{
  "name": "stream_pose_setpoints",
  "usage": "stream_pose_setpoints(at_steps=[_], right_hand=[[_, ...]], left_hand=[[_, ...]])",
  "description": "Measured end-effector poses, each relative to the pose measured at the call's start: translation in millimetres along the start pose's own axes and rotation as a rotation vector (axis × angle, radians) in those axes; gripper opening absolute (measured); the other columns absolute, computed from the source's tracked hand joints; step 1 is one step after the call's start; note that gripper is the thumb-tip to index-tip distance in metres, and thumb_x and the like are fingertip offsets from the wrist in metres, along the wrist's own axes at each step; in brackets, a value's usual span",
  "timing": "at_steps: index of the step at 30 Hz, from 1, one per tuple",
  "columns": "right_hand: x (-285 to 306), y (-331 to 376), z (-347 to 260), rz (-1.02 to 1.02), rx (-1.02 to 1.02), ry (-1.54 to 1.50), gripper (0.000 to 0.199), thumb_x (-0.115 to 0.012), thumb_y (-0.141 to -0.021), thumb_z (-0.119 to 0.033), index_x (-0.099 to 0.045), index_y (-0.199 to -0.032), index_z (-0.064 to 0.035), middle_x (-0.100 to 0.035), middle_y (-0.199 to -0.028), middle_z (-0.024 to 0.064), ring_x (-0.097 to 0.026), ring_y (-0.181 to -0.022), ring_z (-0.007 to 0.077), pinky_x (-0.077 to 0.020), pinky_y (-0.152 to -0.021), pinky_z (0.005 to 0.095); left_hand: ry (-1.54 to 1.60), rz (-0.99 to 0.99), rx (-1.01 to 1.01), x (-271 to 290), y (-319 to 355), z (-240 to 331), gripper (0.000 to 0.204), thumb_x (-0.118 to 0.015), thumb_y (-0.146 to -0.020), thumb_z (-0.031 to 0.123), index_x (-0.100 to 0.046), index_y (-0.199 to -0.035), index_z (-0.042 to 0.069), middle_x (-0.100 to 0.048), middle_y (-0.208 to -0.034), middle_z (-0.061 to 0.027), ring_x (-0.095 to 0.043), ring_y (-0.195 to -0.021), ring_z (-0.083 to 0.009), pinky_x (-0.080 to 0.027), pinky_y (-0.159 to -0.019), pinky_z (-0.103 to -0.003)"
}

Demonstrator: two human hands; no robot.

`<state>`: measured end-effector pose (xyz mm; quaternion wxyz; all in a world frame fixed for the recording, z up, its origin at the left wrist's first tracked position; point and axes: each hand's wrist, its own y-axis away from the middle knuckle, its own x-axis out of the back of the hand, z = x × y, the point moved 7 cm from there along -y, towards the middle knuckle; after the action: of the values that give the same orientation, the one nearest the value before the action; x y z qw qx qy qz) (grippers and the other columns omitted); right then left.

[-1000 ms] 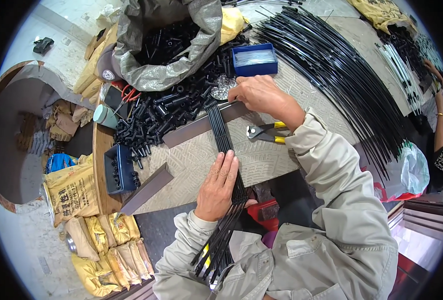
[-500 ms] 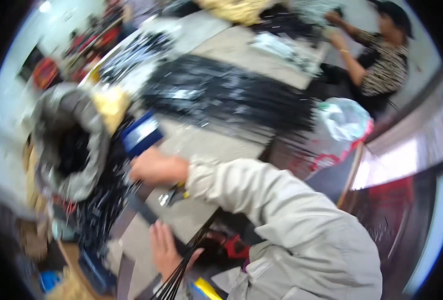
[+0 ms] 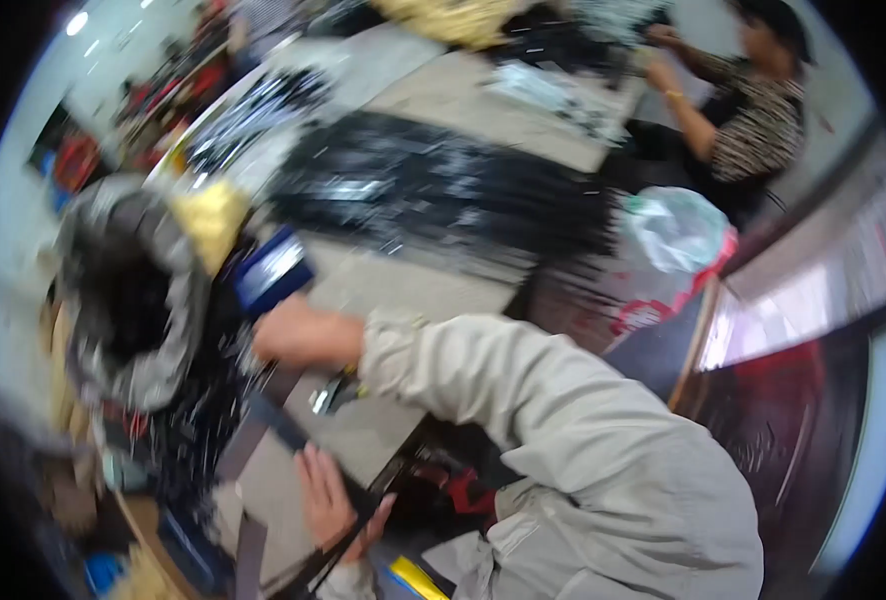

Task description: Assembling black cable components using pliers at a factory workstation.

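My left hand (image 3: 331, 500) is low in the picture, fingers stretched along a flat dark bar (image 3: 281, 425). Thin black strips (image 3: 338, 550) pass through the crook of its thumb and are held there. Beyond it, my right hand (image 3: 295, 335) is closed in a fist beside a dark blue box (image 3: 271, 270); what its fingers grip is hidden. Under the right wrist lies a small metal tool (image 3: 328, 395) with yellow parts, blurred. A wide layer of black strips (image 3: 433, 190) in shiny wrapping covers the middle of the table.
A grey sack (image 3: 78, 300) with dark contents stands at left, next to a heap of black pieces (image 3: 188, 440). A white and red plastic bag (image 3: 678, 240) is at right. Another person (image 3: 763, 110) works at the far right. Yellow bundles (image 3: 453, 18) lie at the back.
The view has shifted slightly, moving the table's contents a little left. My right hand stays beside the blue box. The black strips by my left hand look more bunched together.
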<state>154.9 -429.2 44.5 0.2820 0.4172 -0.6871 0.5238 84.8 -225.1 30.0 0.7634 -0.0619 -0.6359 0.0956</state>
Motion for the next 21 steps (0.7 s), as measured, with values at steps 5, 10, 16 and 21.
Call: stream_pose_setpoints(at_steps=[5,10,16,21], right_hand=[[14,13,14,-0.243,-0.164,0.066,0.015,-0.060,-0.063,-0.014,-0.064,-0.077,-0.0184,-0.058,-0.080,0.0047,-0.060,-0.076,0.0279,-0.0451,-0.055,0.0407],[12,10,3,-0.168,-0.137,-0.048,0.017,-0.055,-0.074,-0.009,-0.066,-0.084,-0.0179,-0.060,-0.083,0.0058,-0.060,-0.076,0.0272,-0.0443,-0.062,0.0388],[17,10,3,-0.131,-0.138,-0.083,0.018,-0.055,-0.074,-0.007,-0.067,-0.085,-0.0135,-0.063,-0.084,0.0084,-0.061,-0.078,0.0271,-0.0439,-0.064,0.0391],[17,10,2,-0.084,-0.092,-0.014,0.013,-0.055,-0.078,-0.009,-0.066,-0.084,-0.0143,-0.058,-0.075,0.0043,-0.059,-0.069,0.0251,-0.0405,-0.056,0.0371]], left_hand=[[0.086,-0.030,0.046,-4,-15,-4,0.093,-0.072,-0.063,0.045,-0.033,-0.128,-0.008,-0.033,-0.133,-0.0263,-0.029,-0.125,-0.0434,-0.030,-0.101,-0.044],[0.033,0.029,0.077,4,-7,-7,0.089,-0.065,-0.067,0.054,-0.038,-0.126,-0.007,-0.037,-0.132,-0.0227,-0.034,-0.123,-0.0393,-0.033,-0.100,-0.041],[0.023,0.023,0.062,1,-6,-10,0.093,-0.067,-0.064,0.054,-0.035,-0.127,-0.008,-0.036,-0.132,-0.0244,-0.033,-0.124,-0.0402,-0.032,-0.101,-0.042],[0.028,0.012,0.042,-1,-7,-10,0.097,-0.069,-0.062,0.054,-0.034,-0.127,-0.009,-0.035,-0.132,-0.0263,-0.031,-0.125,-0.0417,-0.031,-0.101,-0.042]])
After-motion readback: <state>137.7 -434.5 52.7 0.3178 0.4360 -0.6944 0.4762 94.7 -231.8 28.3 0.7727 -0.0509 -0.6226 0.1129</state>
